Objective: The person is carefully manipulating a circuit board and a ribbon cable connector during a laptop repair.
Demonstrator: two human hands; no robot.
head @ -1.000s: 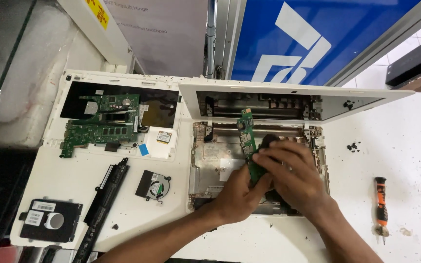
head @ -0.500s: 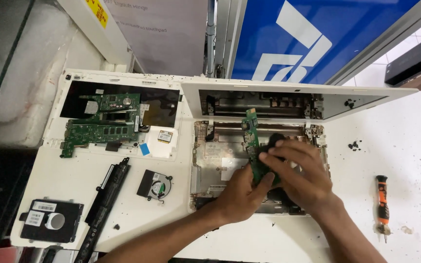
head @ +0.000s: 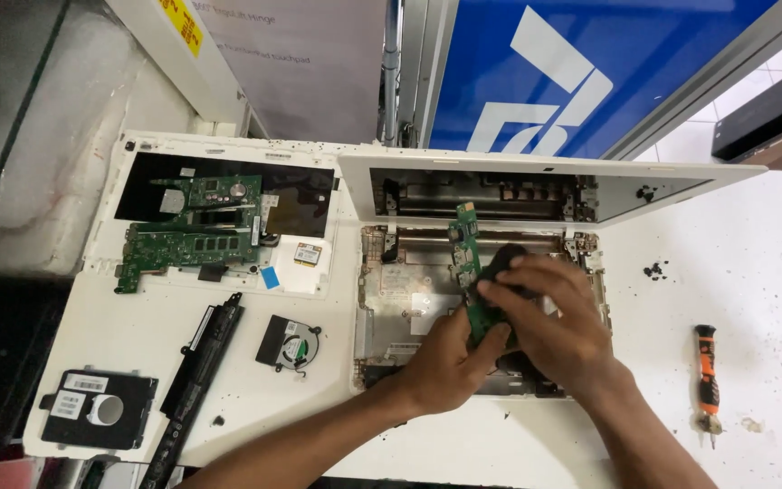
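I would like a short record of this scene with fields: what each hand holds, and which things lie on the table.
left hand: left hand holds the lower end of a narrow green circuit board
right hand: right hand presses a dark object against the board
under the hands: open white laptop shell
left of the shell: large green board, black fan, long black battery, black drive
right side: orange screwdriver

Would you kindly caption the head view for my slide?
Left hand holds a narrow green circuit board over an opened white laptop base; right hand presses a black part against it.
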